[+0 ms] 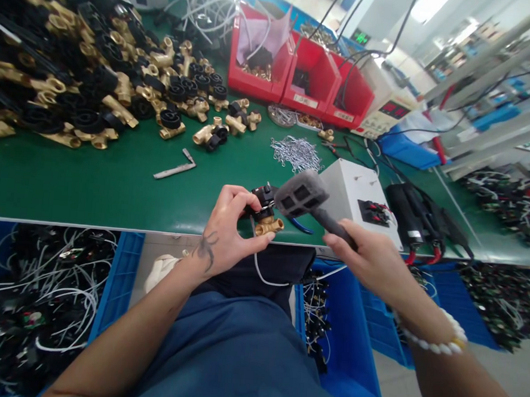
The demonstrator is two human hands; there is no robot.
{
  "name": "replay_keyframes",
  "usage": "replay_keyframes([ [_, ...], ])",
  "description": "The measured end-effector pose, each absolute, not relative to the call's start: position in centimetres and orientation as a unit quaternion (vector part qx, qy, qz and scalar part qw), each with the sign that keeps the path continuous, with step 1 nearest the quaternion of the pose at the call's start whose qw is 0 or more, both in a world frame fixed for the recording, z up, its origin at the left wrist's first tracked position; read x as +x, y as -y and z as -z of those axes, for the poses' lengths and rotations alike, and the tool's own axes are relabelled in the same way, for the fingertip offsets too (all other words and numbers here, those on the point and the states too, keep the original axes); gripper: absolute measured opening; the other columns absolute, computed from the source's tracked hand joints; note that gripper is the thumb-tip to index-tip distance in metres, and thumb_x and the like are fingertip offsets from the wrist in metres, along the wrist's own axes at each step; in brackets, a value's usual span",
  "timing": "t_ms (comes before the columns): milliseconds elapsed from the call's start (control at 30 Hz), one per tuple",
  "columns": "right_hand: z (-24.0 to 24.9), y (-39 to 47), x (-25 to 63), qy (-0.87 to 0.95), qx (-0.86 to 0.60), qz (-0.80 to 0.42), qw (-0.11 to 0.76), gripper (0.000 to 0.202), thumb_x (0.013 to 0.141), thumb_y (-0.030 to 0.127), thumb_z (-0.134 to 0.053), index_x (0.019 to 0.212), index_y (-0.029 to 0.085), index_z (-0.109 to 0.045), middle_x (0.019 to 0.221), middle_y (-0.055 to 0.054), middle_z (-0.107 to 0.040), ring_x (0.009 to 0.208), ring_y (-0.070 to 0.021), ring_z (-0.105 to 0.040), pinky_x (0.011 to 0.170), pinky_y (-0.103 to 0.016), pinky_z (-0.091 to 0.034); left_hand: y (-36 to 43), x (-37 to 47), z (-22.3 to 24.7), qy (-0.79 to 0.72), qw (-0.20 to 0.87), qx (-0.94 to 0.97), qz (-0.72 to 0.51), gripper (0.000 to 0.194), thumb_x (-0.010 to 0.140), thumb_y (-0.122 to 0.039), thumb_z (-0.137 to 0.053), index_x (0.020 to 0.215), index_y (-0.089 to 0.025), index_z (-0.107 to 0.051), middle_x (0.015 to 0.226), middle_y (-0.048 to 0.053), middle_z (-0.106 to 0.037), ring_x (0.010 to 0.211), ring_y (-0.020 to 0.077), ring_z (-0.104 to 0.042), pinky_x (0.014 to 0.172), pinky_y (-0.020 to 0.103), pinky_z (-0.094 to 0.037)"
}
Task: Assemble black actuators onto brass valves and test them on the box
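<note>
My left hand (230, 226) holds a black and brass valve part (269, 224) at the table's front edge, fingers on its black top and thumb by the brass body. A white cable (262, 276) hangs from this part below the edge. My right hand (369, 259) is wrapped round the handle of a dark grey hammer (302, 193). The hammer's head is just right of the black top; whether they touch, I cannot tell. Behind them lies a heap of small metal clips (296, 154).
Brass valves (169, 124) are piled at the left and back. Red bins (261, 81) stand behind the clips. At right are a white box (352, 195) and black devices (410, 216). An L-shaped metal piece (175, 170) lies left; blue crates (123, 268) are below.
</note>
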State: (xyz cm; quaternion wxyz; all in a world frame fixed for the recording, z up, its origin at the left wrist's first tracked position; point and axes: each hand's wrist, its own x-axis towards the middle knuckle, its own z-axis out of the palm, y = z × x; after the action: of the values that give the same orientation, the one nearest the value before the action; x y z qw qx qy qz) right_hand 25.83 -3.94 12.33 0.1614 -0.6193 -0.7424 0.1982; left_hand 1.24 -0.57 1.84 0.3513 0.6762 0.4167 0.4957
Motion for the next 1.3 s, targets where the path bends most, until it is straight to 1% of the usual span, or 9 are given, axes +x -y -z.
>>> replay_keyframes([
  [200, -13.5, 4.3, 25.3, 0.625, -0.603, -0.213, 0.447, 0.058, 0.102, 0.07, -0.037, 0.075, 0.022, -0.055, 0.048, 0.003, -0.039, 0.04, -0.0114, -0.034, 0.041, -0.029, -0.024, 0.6, 1.3, -2.0, -0.414, 0.342, 0.686, -0.491, 0.034, 0.073, -0.022, -0.079, 0.098, -0.021, -0.057, 0.11, 0.005, -0.05, 0.104, 0.0213, -0.057, 0.087, 0.038, -0.056],
  [367, -13.0, 3.4, 25.0, 0.736, -0.614, -0.22, 0.179, 0.067, 0.091, 0.078, -0.052, 0.059, 0.02, -0.047, 0.048, 0.002, -0.041, 0.044, -0.0092, -0.034, 0.042, -0.026, -0.022, 0.5, 1.2, -2.0, -0.416, 0.339, 0.683, -0.496, 0.035, 0.071, -0.023, -0.08, 0.097, -0.021, -0.057, 0.109, 0.005, -0.05, 0.105, 0.0218, -0.057, 0.088, 0.039, -0.056],
  [567, -12.5, 3.5, 25.1, 0.657, -0.599, -0.181, 0.421, 0.057, 0.1, 0.069, -0.043, 0.072, 0.021, -0.051, 0.047, 0.004, -0.039, 0.039, -0.0089, -0.033, 0.038, -0.026, -0.02, 0.5, 1.1, -2.0, -0.411, 0.334, 0.69, -0.493, 0.034, 0.072, -0.023, -0.08, 0.097, -0.021, -0.057, 0.109, 0.005, -0.051, 0.107, 0.0219, -0.056, 0.087, 0.039, -0.056],
  [733, -12.4, 3.3, 25.0, 0.752, -0.614, -0.176, 0.162, 0.063, 0.093, 0.074, -0.052, 0.06, 0.021, -0.044, 0.046, 0.002, -0.04, 0.043, -0.0095, -0.033, 0.043, -0.027, -0.023, 0.4, 1.0, -1.8, -0.415, 0.337, 0.68, -0.502, 0.035, 0.072, -0.025, -0.081, 0.096, -0.021, -0.056, 0.108, 0.004, -0.049, 0.101, 0.0203, -0.057, 0.082, 0.036, -0.057],
  [933, -14.0, 3.8, 25.1, 0.633, -0.581, -0.143, 0.492, 0.049, 0.101, 0.064, -0.049, 0.072, 0.024, -0.054, 0.048, 0.002, -0.038, 0.04, -0.0122, -0.033, 0.041, -0.031, -0.019, 0.4, 1.1, -1.4, -0.413, 0.361, 0.672, -0.498, 0.072, 0.072, -0.025, -0.081, 0.136, -0.025, -0.049, 0.121, 0.007, -0.051, 0.115, 0.0229, -0.057, 0.091, 0.041, -0.059],
  [1000, -13.7, 3.6, 24.7, 0.664, -0.58, -0.161, 0.444, 0.053, 0.1, 0.067, -0.048, 0.069, 0.024, -0.051, 0.047, 0.002, -0.038, 0.04, -0.0118, -0.033, 0.041, -0.03, -0.02, 0.4, 1.1, -1.3, -0.418, 0.351, 0.685, -0.483, 0.076, 0.073, -0.026, -0.08, 0.142, -0.023, -0.048, 0.122, 0.008, -0.05, 0.115, 0.0242, -0.057, 0.095, 0.044, -0.058],
  [1100, -13.2, 2.9, 24.4, 0.748, -0.601, -0.195, 0.204, 0.062, 0.094, 0.072, -0.053, 0.06, 0.022, -0.045, 0.046, 0.002, -0.039, 0.041, -0.0095, -0.033, 0.041, -0.028, -0.021, 0.4, 0.9, -1.2, -0.418, 0.344, 0.691, -0.48, 0.072, 0.073, -0.029, -0.08, 0.14, -0.022, -0.053, 0.119, 0.008, -0.05, 0.112, 0.0244, -0.058, 0.093, 0.043, -0.059],
  [1167, -13.2, 2.6, 24.6, 0.763, -0.601, -0.18, 0.154, 0.062, 0.092, 0.072, -0.056, 0.059, 0.021, -0.045, 0.046, 0.003, -0.038, 0.041, -0.0083, -0.032, 0.041, -0.026, -0.021, 0.4, 0.8, -1.2, -0.411, 0.345, 0.692, -0.482, 0.072, 0.074, -0.03, -0.08, 0.14, -0.023, -0.053, 0.118, 0.007, -0.05, 0.111, 0.0238, -0.058, 0.092, 0.041, -0.059],
  [1300, -13.5, 2.7, 25.3, 0.701, -0.55, -0.146, 0.43, 0.052, 0.1, 0.062, -0.053, 0.068, 0.021, -0.051, 0.047, 0.004, -0.039, 0.039, -0.0081, -0.034, 0.039, -0.025, -0.022, 0.2, 0.6, -1.0, -0.396, 0.333, 0.705, -0.485, 0.071, 0.076, -0.028, -0.08, 0.141, -0.021, -0.053, 0.12, 0.008, -0.05, 0.113, 0.0236, -0.057, 0.095, 0.042, -0.058],
])
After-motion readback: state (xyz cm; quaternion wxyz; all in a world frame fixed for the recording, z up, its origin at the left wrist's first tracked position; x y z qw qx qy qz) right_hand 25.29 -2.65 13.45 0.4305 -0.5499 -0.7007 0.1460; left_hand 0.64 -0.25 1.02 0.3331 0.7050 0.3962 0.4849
